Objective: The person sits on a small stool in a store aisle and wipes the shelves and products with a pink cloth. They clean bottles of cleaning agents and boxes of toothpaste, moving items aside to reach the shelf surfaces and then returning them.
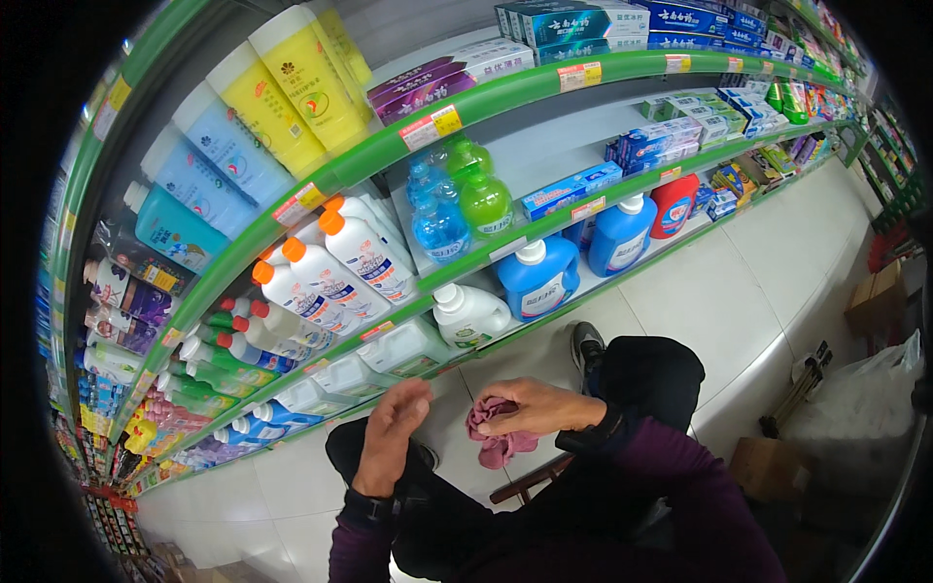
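My right hand (536, 408) grips a crumpled mauve cloth (503, 444) above the tiled floor, between my knees. To its left, my left hand (393, 433) is raised with nothing in it, its fingers apart from the cloth. Just beyond the hands, the bottom shelf carries a white jug-shaped bottle (470, 317), a blue detergent bottle (539, 280) and large white jugs (404, 350). White bottles with orange caps (364, 248) stand one level higher, beside blue and green pump bottles (483, 202).
Green shelf edges (510, 91) with price tags curve across the view. Toothpaste boxes (576, 189) lie on the middle shelf. Part of a wooden stool (528, 484) shows under me. Cardboard boxes (769, 466) and a clear plastic bag (853, 393) are at the right.
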Available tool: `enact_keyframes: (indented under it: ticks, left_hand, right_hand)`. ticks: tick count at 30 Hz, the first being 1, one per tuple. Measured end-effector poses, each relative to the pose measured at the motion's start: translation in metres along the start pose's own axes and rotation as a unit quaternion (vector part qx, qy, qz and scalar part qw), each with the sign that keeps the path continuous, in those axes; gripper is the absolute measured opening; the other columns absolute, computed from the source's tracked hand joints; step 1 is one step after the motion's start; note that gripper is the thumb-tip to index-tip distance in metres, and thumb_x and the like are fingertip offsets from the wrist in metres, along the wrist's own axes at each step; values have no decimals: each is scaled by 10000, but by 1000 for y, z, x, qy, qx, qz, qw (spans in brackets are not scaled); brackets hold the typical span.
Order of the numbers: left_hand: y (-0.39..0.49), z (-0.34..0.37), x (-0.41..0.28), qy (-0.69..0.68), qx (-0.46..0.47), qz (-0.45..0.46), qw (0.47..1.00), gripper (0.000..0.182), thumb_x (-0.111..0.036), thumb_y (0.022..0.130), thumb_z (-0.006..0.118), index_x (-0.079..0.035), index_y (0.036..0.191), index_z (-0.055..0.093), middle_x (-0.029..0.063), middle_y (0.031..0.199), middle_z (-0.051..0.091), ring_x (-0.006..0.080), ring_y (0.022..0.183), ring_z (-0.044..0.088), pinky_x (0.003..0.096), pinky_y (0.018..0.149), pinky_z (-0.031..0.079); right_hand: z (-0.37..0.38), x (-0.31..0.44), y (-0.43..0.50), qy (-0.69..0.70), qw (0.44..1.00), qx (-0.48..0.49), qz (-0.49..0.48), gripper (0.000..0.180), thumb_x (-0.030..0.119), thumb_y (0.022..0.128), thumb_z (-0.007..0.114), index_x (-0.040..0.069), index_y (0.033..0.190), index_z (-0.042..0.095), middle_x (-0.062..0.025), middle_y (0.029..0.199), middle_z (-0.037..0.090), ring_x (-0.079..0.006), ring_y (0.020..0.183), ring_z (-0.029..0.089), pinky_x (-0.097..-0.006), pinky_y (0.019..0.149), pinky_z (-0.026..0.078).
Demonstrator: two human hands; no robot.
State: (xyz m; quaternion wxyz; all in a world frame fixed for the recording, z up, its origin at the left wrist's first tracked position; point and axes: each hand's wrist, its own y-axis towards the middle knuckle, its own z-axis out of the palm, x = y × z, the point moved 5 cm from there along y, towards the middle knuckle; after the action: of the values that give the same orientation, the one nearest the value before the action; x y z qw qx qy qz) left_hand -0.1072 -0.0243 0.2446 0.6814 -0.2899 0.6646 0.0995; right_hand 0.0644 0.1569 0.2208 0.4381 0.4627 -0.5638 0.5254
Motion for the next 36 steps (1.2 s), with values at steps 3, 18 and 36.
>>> enact_keyframes:
  ticks: [3,18,36]
  left_hand:
    - [16,9,-52,27,3,58,998,504,-134,1042,721,-22,1503,549,106,1465,621,231,1396,567,376,1136,478]
    - [134,59,-120,158,-35,167,972,818,-200,945,849,-56,1621,412,185,1565,480,307,1458,486,455,1170,458]
    - [240,62,-150,374,-194,248,872,922,-205,749,958,-7,1506,470,228,1332,685,370,1229,677,423,1065,530]
  right_hand:
    - [-21,17,3,-16,998,-10,-55,518,357,964,820,7,1321,684,-122,1185,762,-194,1098,705,-338,987,548]
    - [-76,-9,14,-52,990,-122,-55,604,435,962,789,36,1386,628,-227,1224,743,-336,1142,722,-431,983,559]
    - [-94,-19,-29,-45,980,-193,-25,640,430,873,866,55,1355,677,-223,1161,770,-387,1081,755,-454,956,601]
